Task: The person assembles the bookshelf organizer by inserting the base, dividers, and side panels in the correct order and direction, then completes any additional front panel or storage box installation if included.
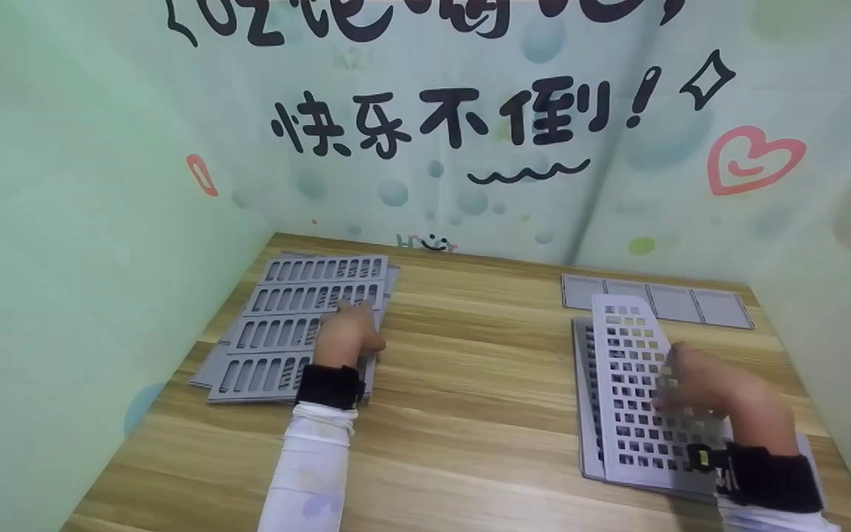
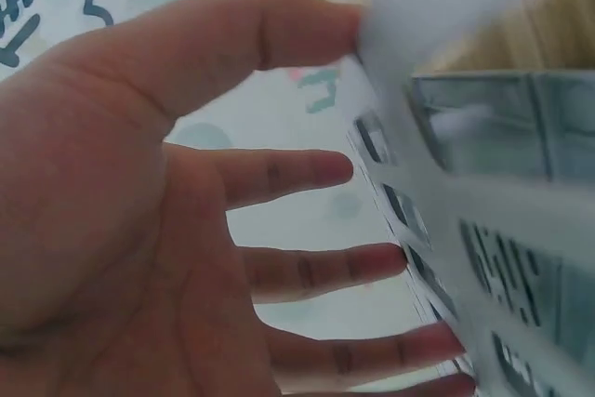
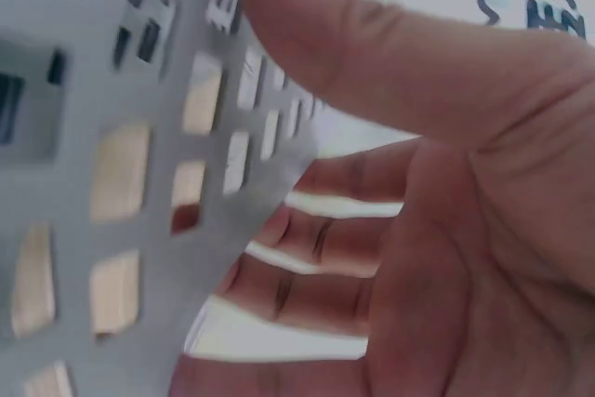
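On the left, my left hand (image 1: pixel 348 336) rests on a stack of flat grey slotted panels (image 1: pixel 278 353), near its right side. In the left wrist view its fingers (image 2: pixel 321 262) are fairly straight, with the tips against the panel edge and the thumb touching the top. At the right, my right hand (image 1: pixel 732 399) grips the slanted edge of a light grey panel with square holes (image 1: pixel 631 397). Its thumb (image 3: pixel 325 44) lies on the near face and the fingers go behind. The panel is tilted up over another grey panel (image 1: pixel 584 436), which it partly hides.
A narrow grey strip with several rectangular sections (image 1: pixel 669 303) lies at the back right, partly behind the raised panel. Wood-grain table (image 1: pixel 470 384) lies between the two groups of panels. Printed cloth walls (image 1: pixel 433 207) stand at the back and both sides.
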`<state>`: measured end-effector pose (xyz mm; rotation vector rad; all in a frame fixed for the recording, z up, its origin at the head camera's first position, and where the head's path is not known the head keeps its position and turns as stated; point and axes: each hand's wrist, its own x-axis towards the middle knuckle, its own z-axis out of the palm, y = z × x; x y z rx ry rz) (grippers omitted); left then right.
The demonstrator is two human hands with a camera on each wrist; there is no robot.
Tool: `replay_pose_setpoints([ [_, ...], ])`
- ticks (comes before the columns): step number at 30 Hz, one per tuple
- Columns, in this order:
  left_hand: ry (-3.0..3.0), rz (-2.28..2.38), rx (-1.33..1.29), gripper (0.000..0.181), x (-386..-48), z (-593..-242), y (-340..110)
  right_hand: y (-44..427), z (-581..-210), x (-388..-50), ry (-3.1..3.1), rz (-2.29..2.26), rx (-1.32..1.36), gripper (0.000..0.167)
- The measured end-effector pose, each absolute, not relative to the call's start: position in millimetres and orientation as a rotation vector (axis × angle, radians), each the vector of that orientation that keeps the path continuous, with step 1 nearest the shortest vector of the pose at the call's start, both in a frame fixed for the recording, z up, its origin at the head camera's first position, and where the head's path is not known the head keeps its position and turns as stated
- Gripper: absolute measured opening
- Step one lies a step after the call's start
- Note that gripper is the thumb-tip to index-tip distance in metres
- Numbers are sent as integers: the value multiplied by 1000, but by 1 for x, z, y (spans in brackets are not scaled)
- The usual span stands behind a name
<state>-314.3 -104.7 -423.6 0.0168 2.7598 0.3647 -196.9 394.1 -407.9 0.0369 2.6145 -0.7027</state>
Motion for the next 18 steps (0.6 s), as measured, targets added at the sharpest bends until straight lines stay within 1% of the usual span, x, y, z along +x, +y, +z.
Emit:
replay_pose_setpoints([
  [1,2769,361,50,83,-314,-423,-104,396,-408,-196,2614,-730,26,70],
  [3,2769,400,87,84,-314,-421,-101,400,-406,-195,2618,-771,0,61],
  [5,2768,454,114,86,-314,-419,-99,403,-404,-194,2643,-784,-31,59],
  [7,2774,511,130,88,-313,-414,-96,405,-401,-193,2660,-786,-51,61],
  [13,2828,562,153,98,-306,-399,-82,406,-398,-192,2638,-799,-24,58],
  [15,2856,556,179,98,-301,-396,-73,406,-398,-191,2631,-802,-22,56],
  [18,2895,567,234,94,-290,-395,-53,405,-398,-191,2641,-794,-35,57],
])
